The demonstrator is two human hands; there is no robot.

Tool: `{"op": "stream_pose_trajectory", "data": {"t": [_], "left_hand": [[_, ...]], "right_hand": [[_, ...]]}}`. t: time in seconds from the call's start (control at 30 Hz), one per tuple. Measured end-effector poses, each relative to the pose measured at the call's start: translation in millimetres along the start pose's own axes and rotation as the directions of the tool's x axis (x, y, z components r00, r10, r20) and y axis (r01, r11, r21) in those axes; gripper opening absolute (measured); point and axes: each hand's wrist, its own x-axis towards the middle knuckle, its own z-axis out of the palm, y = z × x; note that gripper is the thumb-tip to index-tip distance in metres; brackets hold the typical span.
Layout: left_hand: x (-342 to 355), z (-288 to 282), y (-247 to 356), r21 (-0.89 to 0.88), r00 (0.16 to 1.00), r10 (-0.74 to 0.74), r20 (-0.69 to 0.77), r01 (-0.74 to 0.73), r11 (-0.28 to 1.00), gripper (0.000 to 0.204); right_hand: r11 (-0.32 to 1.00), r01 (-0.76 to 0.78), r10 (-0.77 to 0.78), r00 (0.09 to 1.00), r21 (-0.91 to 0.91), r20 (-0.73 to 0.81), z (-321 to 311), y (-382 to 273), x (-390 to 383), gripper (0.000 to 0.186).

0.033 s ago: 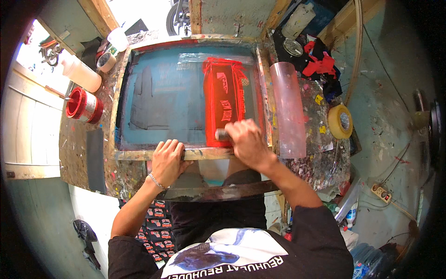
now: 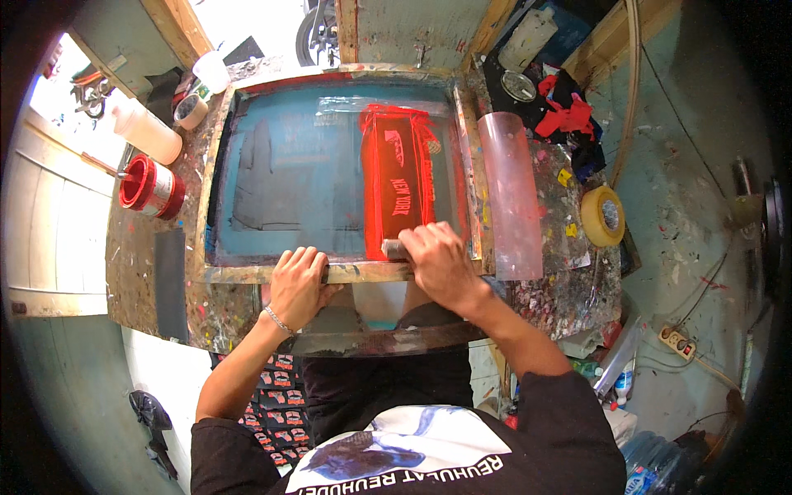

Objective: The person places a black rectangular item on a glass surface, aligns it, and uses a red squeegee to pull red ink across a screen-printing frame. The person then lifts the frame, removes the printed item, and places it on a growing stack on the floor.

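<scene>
A wooden-framed printing screen (image 2: 487,239) with blue-grey mesh lies on the table before me. A band of wet red ink (image 2: 377,181) runs down its right part, around a darker stencil area with lettering. My right hand (image 2: 440,262) grips a squeegee (image 2: 396,248) at the near end of that band, by the frame's front bar. Most of the squeegee is hidden under the fingers. My left hand (image 2: 298,285) is hooked over the front bar, left of the ink, its fingers bent over the wood.
Left of the screen stand a red ink can (image 2: 152,188), a pale plastic bottle (image 2: 147,132) and a tape roll (image 2: 190,110). To the right lie a clear plastic tube (image 2: 510,194), yellow tape (image 2: 603,216) and red and black rags (image 2: 563,115). Printed dark pieces (image 2: 283,408) lie below the table.
My right hand and the squeegee have come slightly nearer to me, toward the frame's front bar. My left hand stays on the bar.
</scene>
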Motion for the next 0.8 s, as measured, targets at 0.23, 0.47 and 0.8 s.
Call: {"op": "stream_pose_trajectory", "data": {"t": [0.23, 0.47, 0.8], "left_hand": [[4.5, -4.3, -3.9, 0.006, 0.997, 0.029, -0.065, -0.029, 1.000, 0.047], [33.3, -133.0, 0.0, -0.300, 0.984, -0.119, -0.136, 0.073, 0.951, 0.051], [80.8, 9.0, 38.3, -0.547, 0.884, -0.251, -0.393, -0.005, 0.837, 0.030]], "right_hand": [[0.978, 0.077, -0.091, 0.994, -0.196, -0.064, -3.9, -12.8, -18.4, 0.019], [0.968, 0.092, -0.175, 0.915, -0.234, -0.363, -81.3, -20.8, 54.9, 0.054], [0.958, -0.098, -0.026, 0.906, -0.270, -0.422, -181.9, -10.7, 152.6, 0.069]]}}
